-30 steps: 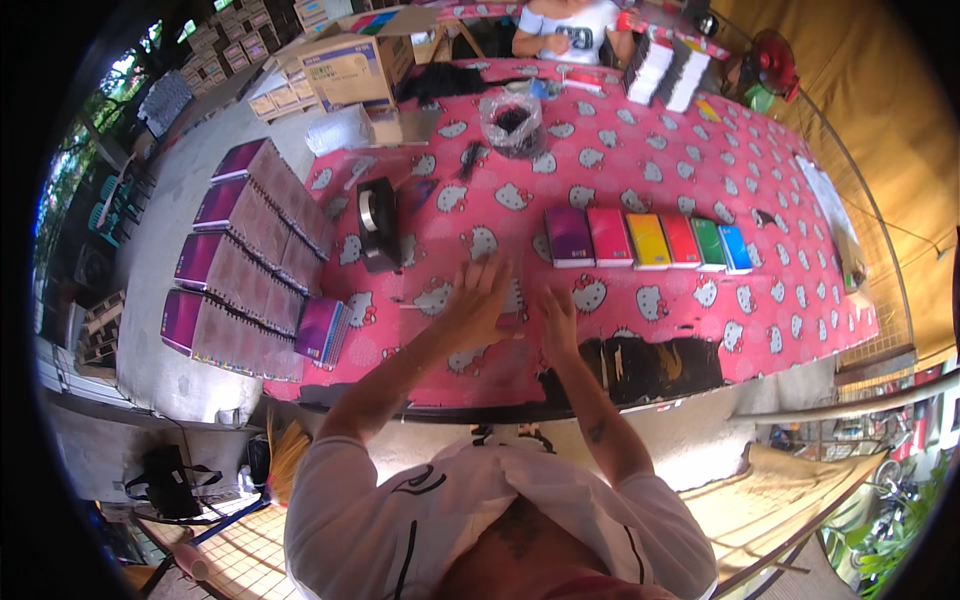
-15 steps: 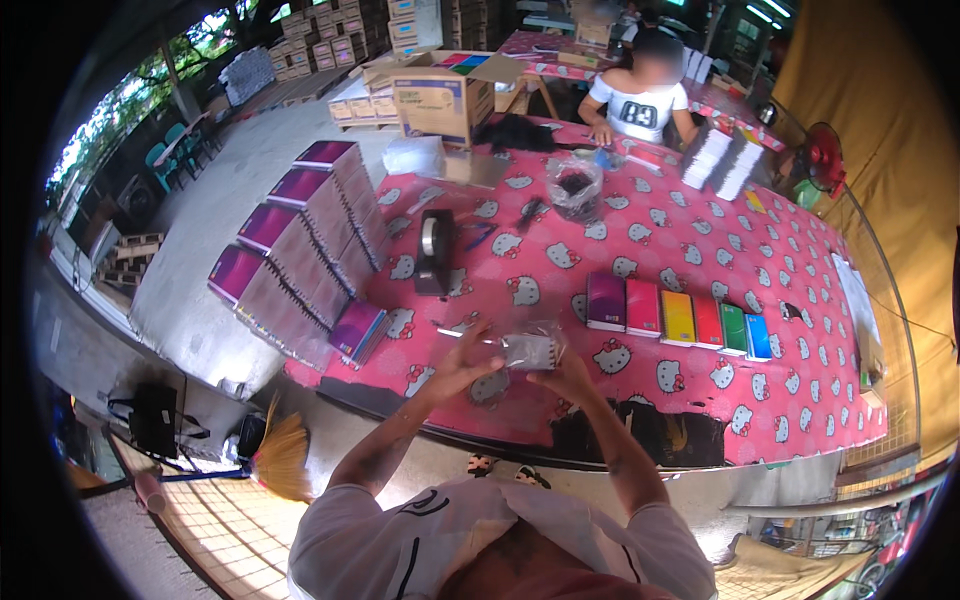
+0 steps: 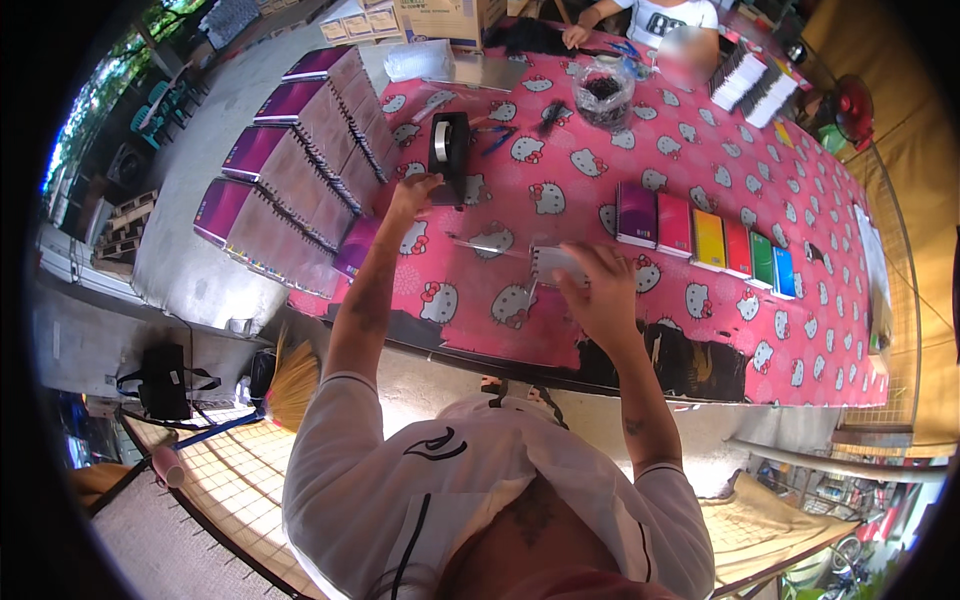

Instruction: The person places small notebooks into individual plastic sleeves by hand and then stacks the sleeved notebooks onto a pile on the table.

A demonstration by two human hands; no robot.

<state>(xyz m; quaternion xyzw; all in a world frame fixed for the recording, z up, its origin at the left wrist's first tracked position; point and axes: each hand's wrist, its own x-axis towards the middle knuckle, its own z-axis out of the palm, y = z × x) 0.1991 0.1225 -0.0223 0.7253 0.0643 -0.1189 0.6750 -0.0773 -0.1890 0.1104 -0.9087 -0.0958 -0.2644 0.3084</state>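
Observation:
My left hand point(image 3: 418, 192) reaches out to the near end of the black tape dispenser point(image 3: 449, 150), its fingers closed there. What they pinch is too small to make out. My right hand point(image 3: 603, 290) lies over a small white spiral-bound notebook point(image 3: 552, 264), fingers spread and partly covering it. Clear plastic point(image 3: 490, 245) extends from the notebook's left side across the table. Left of my left forearm stand tall stacks of purple-covered spiral notebooks point(image 3: 290, 165), and a lower purple pile point(image 3: 355, 245) is partly hidden by that arm.
Right of my right hand is a row of small notebooks point(image 3: 708, 238) in several colours. Farther back are a clear bag of black pieces point(image 3: 603, 98), blue-handled pliers point(image 3: 497, 140) and white notebook stacks point(image 3: 755, 90). A co-worker point(image 3: 672, 25) sits across the pink patterned table point(image 3: 570, 190).
My left hand has left the notebook and moved forward to the tape dispenser. The notebook, earlier between both hands, is now under my right hand. The whole view has tilted downward.

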